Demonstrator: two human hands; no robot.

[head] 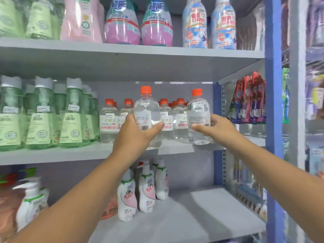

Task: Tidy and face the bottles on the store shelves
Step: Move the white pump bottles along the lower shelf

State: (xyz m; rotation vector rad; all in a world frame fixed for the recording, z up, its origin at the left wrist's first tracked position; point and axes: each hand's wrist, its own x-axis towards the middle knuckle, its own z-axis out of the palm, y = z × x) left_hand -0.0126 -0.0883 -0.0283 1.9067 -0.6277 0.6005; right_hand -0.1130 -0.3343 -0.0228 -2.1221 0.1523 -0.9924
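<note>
Two clear bottles with orange caps are in the hands: the left hand (135,131) grasps one clear bottle (147,113) with thumb and fingers curled around its lower body, and the right hand (216,126) grasps a second clear bottle (198,116) the same way. Both bottles are upright, contain a colourless liquid, and show the back label with a barcode toward the camera. The one in the left hand is held in front of the middle shelf (78,153), while the one on the right stands at or just above the shelf's front edge; I cannot tell which. Behind them stands a group of the same orange-capped bottles (109,120), three front ones plainly counted, more caps behind, with white labels and red writing too small to read. To the left are three front rows of green pump bottles (71,118). On the top shelf two bottles (121,23) carry the blue brand mark "超能", beside two pale blue bottles (194,25). On the lower shelf stand three white bottles (127,197) with pink labels
</note>
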